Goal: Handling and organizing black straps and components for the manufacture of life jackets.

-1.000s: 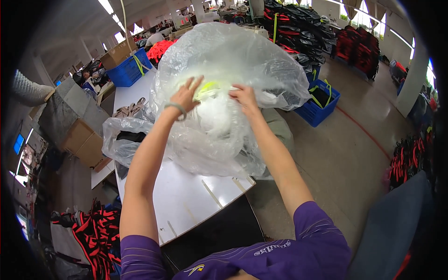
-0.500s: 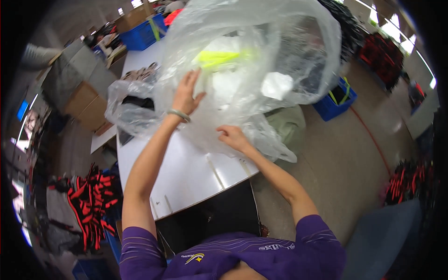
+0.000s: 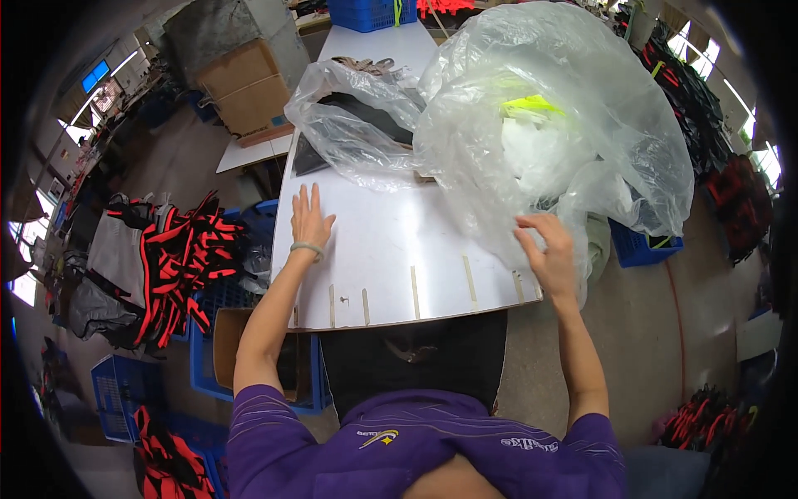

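A large clear plastic bag (image 3: 465, 166) lies bunched on the right of the white table (image 3: 374, 249). White pieces (image 3: 532, 154) and a bright yellow-green piece (image 3: 534, 105) show through it. At the bag's near edge, my right hand (image 3: 550, 252) has its fingers curled in a pinch against the film. My left hand (image 3: 311, 221) is stretched out with fingers spread over the table's left side, holding nothing. Beyond it lies a smaller clear bag (image 3: 357, 137) with something black (image 3: 370, 116) inside.
A blue crate (image 3: 370, 15) stands at the table's far end, and another blue crate (image 3: 644, 245) is on the floor at right. To the left are a cardboard box (image 3: 243, 90) and a pile of red-and-black pieces (image 3: 179, 258). Tape strips (image 3: 414, 291) mark the near table edge.
The large bag has shifted right, baring more of the table top. My left hand has come off it to the table's left side; my right hand stays by its near edge. The view has turned.
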The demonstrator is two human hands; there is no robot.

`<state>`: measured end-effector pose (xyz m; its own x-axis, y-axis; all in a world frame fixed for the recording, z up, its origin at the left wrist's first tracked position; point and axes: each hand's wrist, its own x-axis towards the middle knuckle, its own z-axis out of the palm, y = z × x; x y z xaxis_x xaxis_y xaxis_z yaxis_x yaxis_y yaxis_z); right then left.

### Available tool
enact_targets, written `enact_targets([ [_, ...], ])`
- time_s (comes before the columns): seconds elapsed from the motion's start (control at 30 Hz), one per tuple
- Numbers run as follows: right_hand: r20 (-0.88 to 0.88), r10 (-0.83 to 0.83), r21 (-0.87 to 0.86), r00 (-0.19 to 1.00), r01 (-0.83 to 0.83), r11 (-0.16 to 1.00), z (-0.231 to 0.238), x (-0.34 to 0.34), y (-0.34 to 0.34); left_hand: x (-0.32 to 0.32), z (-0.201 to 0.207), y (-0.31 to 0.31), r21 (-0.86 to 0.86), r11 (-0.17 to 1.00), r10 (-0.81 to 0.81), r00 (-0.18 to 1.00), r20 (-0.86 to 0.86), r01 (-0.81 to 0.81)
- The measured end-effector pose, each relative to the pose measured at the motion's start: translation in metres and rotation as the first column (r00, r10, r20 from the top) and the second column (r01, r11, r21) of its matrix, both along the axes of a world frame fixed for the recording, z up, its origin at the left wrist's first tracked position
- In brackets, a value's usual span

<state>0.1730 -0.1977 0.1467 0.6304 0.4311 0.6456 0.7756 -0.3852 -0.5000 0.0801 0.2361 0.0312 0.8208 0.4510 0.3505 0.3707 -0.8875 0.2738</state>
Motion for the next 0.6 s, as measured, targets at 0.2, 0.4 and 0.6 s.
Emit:
enact_targets([
  [0.2,-0.137,0.375,-0.123,0.917,-0.391,0.912,-0.042,0.01,0.161,0.164,0.035,0.009,0.558,0.813,-0.198,0.98,-0.009,0.169],
  [0.4,-0.292,0.401,-0.111,0.868,-0.448,0.887,-0.102,0.012,0.199,0.202,0.026,0.032,0.262,0.942,-0.1,0.92,-0.378,0.21],
  [0.6,-0.383,0.282,-0.028,0.88,-0.316,0.948,-0.102,0.041,0.206,0.093,-0.017,0.046,0.212,0.926,-0.329,0.943,0.048,0.312],
])
